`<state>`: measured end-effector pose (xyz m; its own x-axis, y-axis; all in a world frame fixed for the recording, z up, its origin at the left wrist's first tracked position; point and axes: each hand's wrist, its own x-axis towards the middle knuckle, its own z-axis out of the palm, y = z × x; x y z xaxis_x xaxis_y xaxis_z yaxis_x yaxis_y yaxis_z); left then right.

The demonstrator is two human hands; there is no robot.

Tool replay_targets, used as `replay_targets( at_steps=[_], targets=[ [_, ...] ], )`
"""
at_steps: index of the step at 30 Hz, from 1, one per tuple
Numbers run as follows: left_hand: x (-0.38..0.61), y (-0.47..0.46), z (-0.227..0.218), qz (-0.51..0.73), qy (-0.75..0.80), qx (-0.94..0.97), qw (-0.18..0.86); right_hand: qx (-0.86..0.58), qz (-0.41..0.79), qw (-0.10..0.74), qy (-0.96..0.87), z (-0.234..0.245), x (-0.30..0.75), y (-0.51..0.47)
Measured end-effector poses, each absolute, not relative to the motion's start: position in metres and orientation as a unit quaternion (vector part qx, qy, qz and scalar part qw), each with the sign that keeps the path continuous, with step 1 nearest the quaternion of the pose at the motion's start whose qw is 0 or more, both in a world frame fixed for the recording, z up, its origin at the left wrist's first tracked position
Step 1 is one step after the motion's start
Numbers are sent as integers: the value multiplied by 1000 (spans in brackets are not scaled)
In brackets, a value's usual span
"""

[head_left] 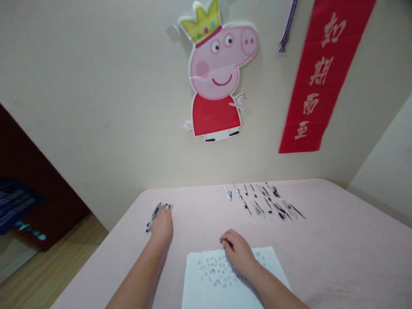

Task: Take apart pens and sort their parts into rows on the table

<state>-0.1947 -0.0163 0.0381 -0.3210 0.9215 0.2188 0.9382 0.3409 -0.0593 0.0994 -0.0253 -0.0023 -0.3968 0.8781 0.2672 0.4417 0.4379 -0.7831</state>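
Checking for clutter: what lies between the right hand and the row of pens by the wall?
Only bare pink tablecloth separates the right hand from the row of pens, seen in the head view.

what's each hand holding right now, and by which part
Left hand lies over some pens on the table, near their far ends; a grip cannot be told. Right hand rests curled on the written sheet, holding nothing visible.

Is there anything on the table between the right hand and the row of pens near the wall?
Nothing visible. Only pink table surface lies between the right hand and the row of pens; the hand rests on the paper.
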Motion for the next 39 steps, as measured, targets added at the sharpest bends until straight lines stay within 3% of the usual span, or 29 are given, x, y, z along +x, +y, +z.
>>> replay_targets(
  at_steps=[9,17,23,28,33,39],
  targets=[
    [-193,-8,40,-17,-821,-562,95,-432,315,344,-772,-1,99,-24],
    [-174,-12,47,-106,-834,-541,37,-430,327,354,-763,-2,98,-24],
    [-123,-10,58,-243,-764,-584,-132,-428,365,446,-696,-8,98,-21],
    [-69,-28,50,-321,-661,-614,-288,-434,501,521,-538,0,101,-17],
    [-47,-43,34,-399,-534,-508,-546,-409,604,538,-422,6,104,-12],
    [-40,-47,25,-407,-504,-523,-554,-407,640,520,-394,5,103,-11]
  ],
)
